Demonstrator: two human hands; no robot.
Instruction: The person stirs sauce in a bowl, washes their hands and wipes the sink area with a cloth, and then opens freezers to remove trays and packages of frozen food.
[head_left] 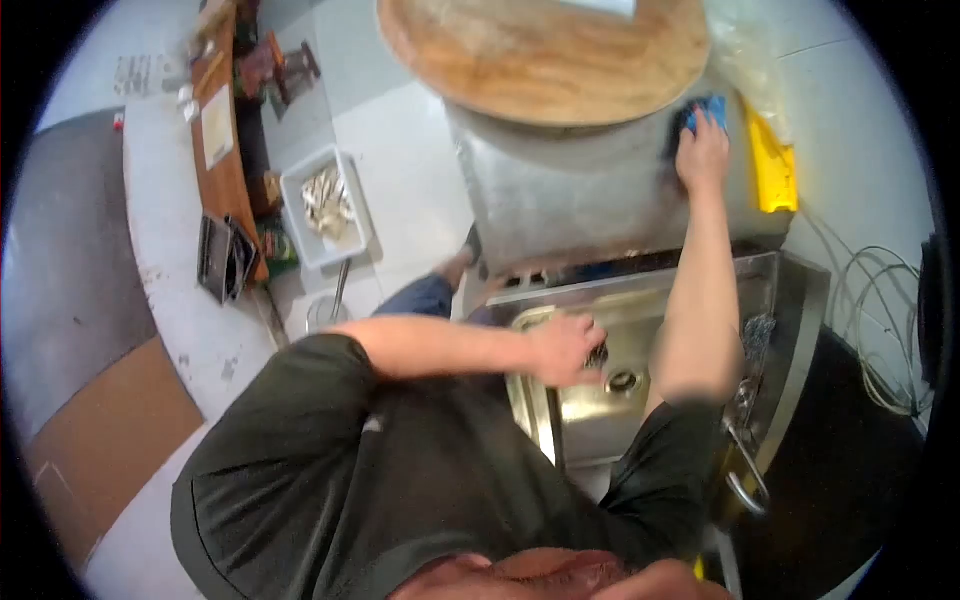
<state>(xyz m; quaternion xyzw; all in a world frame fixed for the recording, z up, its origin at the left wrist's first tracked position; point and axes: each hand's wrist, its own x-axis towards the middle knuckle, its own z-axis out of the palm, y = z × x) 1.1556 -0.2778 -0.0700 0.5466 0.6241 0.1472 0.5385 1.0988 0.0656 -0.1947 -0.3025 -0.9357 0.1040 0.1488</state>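
Note:
My right hand (704,152) reaches far forward and is closed on a blue cloth (711,108), which touches the metal worktop (570,195) near its right end. Something dark lies beside that cloth. Over the metal sink (590,415), my left hand (565,350) has its fingers curled round a small dark object (597,355), too small to identify. The sink's drain (623,382) shows just right of and below this hand. A large round wooden board (540,60) rests on the far part of the worktop.
A yellow object (775,165) stands at the worktop's right edge. The faucet (747,485) is at the sink's lower right, with coiled cables (880,370) farther right. At left are a white bin (325,210) holding pale pieces and a wooden shelf (235,190).

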